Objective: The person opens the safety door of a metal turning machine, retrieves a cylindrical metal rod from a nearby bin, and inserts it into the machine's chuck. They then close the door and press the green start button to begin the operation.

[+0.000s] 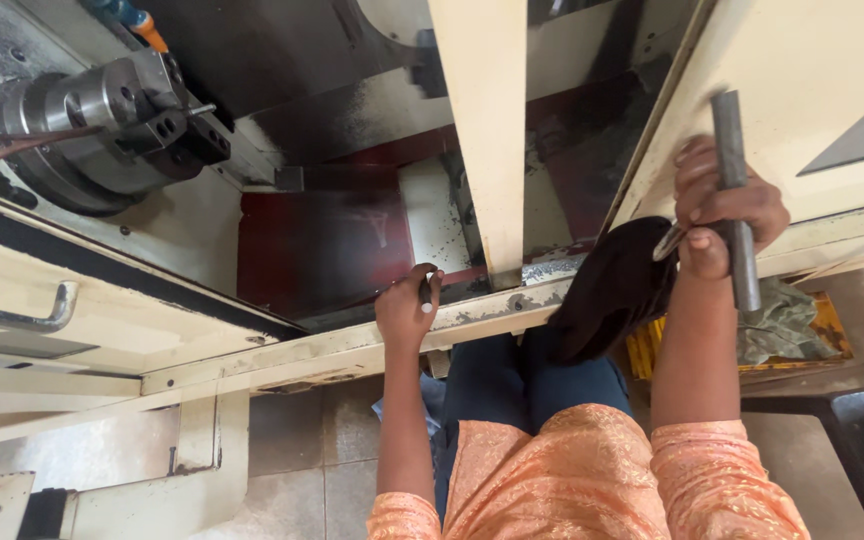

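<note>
My right hand (720, 205) grips a long grey metal bar (734, 190) that stands nearly upright, and a dark cloth (607, 290) hangs from the same hand beside a small shiny piece. My left hand (407, 305) rests on the front sill of the machine (352, 345) and is closed on a small dark cylindrical part (426, 290). Far left inside the enclosure sits the steel chuck (92, 120) with its jaws.
A cream sliding door post (487, 140) stands between my hands. A steel door handle (22, 318) is at the left. A greenish rag on a yellow tray (787, 325) lies at the right. The floor below is tiled.
</note>
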